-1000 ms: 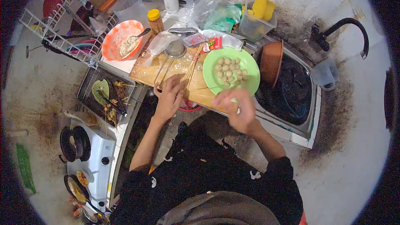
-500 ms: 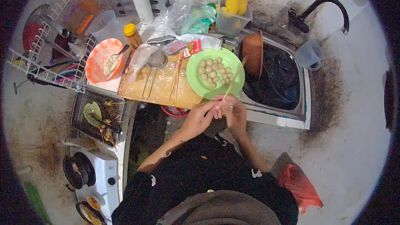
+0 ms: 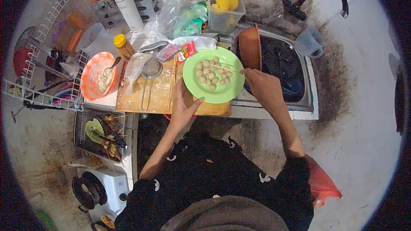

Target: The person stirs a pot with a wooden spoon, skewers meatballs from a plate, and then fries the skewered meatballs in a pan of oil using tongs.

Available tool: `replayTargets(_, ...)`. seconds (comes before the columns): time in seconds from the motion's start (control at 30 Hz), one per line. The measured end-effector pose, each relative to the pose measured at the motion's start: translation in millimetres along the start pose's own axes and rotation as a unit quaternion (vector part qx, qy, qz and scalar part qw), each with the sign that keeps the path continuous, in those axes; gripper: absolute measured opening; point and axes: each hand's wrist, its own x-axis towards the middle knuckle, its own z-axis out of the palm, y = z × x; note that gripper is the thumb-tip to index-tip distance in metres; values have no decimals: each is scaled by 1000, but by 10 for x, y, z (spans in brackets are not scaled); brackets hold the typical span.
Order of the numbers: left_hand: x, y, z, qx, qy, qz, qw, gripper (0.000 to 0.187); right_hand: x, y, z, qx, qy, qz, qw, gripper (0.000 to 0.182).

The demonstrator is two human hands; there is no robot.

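At the tips of my right hand (image 3: 265,89), thumb and finger pinched together, I have one thin wooden stick (image 3: 227,68) by its outer end; its other end now lies over the pale balls (image 3: 211,75) on the green plate (image 3: 231,87), though I can't make out whether it has pierced one; a moment ago both hands met at the plate's near edge; they have parted since, which I judge puts the stick in working reach of the balls; my left hand (image 3: 184,113) is spread wide, thumb well apart from the fingers, by the plate's near-left rim, holding nothing that I can see; the balls look matt and roundish, loosely clustered on the smooth plate; beneath it lies a flecked wooden board (image 3: 128,96), bearing straight slim skewers (image 3: 172,85) and a round mesh strainer (image 3: 151,67); farther left, a mottled orange bowl (image 3: 88,75) holds sticky-looking pale paste (image 3: 105,79) on the tiled bench (image 3: 257,111)
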Motion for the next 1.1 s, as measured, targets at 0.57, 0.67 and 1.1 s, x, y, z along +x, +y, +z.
replayTargets(0.57, 9, -161, 11, -31, -29, -46, 998, 84, 320, -145, -62, -148, -55, -93, 983, 16)
replayTargets(0.67, 13, -140, 9, -21, -30, -45, 998, 83, 340, -162, -83, -152, -53, -102, 982, 17)
replayTargets(1.1, 20, -61, -6, -3, -31, -43, 999, 83, 601, -257, -82, -215, -93, -154, 960, 9)
